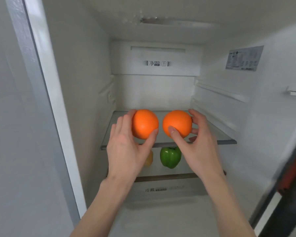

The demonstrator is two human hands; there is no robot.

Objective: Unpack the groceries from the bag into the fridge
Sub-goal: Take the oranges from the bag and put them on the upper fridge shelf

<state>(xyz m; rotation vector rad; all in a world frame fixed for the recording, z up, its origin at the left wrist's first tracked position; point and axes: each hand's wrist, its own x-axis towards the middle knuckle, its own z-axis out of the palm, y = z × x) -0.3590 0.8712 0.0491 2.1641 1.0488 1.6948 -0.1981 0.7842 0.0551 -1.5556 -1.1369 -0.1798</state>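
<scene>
Inside the open fridge, two oranges sit side by side over the upper glass shelf. My left hand grips the left orange, fingers behind it and thumb in front. My right hand grips the right orange the same way. Whether the oranges rest on the glass or hang just above it, I cannot tell. Below the shelf a green bell pepper stands on the lower shelf, with a yellow pepper partly hidden behind my left hand. The bag is out of view.
The fridge's white side walls close in left and right, with shelf rails on each. A label is stuck on the right wall. A drawer front lies below the lower shelf. The door edge stands at the right.
</scene>
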